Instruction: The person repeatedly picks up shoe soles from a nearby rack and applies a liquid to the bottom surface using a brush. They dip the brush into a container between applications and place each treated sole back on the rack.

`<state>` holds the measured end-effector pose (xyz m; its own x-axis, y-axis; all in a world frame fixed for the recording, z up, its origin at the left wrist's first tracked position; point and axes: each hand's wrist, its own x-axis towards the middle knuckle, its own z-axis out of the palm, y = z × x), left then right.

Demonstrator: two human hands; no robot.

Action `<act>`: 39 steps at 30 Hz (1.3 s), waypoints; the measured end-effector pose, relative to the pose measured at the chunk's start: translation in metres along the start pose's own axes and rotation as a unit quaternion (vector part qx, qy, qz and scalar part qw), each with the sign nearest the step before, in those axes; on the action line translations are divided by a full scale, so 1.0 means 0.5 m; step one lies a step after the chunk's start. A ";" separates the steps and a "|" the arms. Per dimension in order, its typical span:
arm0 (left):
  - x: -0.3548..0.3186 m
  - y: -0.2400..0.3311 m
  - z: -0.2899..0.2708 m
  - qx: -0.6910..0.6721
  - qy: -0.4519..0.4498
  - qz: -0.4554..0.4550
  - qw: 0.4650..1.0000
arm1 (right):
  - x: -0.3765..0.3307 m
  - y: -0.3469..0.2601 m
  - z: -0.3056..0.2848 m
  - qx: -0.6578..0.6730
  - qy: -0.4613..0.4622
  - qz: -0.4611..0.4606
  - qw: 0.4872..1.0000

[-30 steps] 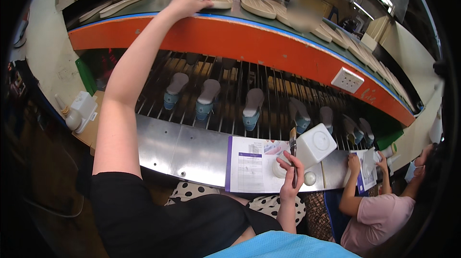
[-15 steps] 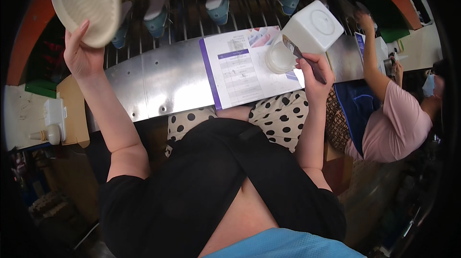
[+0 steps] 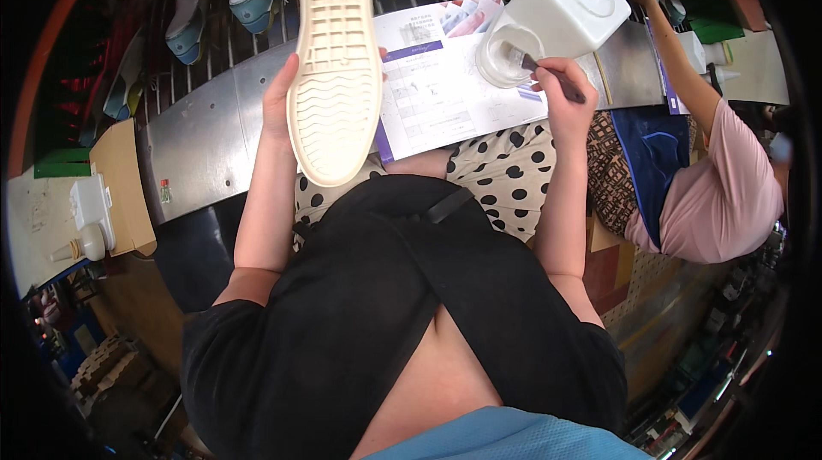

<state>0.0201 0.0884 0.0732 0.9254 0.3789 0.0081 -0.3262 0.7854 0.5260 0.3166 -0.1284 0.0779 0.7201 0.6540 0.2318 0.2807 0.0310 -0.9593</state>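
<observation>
A cream shoe sole stands lengthwise before me, its gridded, ribbed inner side facing up. My left hand is closed round it from beneath, thumb at the left edge and fingertips showing at the right. In my right hand I grip a brush with a dark handle. Its bristle end is down inside a clear round jar that has whitish contents. Right behind the jar, a white square-sided plastic jug leans with its ringed base showing. A printed sheet with a purple edge lies under the jar.
Grey-and-blue shoe parts rest on the metal rods beyond the steel ledge. A small bottle with a red cap is at the ledge's left end, near a cardboard piece. At right, a person in a pink shirt reaches toward the rods.
My left hand has brought the sole from the far left to the middle, closer to me. The brush has gone from above the jar's rim down into it. The shoe parts have shifted left.
</observation>
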 end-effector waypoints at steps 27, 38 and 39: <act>0.063 -0.100 0.028 -0.186 0.041 -0.136 0.972 | -0.049 -0.096 0.132 0.265 -0.123 0.036 0.956; 0.025 -0.095 0.042 -0.141 0.026 -0.142 0.979 | 0.050 -0.113 0.144 0.229 -0.011 -0.051 0.972; 0.026 -0.094 0.039 -0.142 0.036 -0.139 0.979 | 0.031 -0.112 0.148 0.209 -0.037 -0.054 0.976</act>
<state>0.0511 0.0470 0.0650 0.9735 0.1569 -0.1664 -0.1140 0.9637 0.2415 0.2651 -0.0643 0.1231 0.6491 0.6813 0.3385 0.0582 0.3993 -0.9150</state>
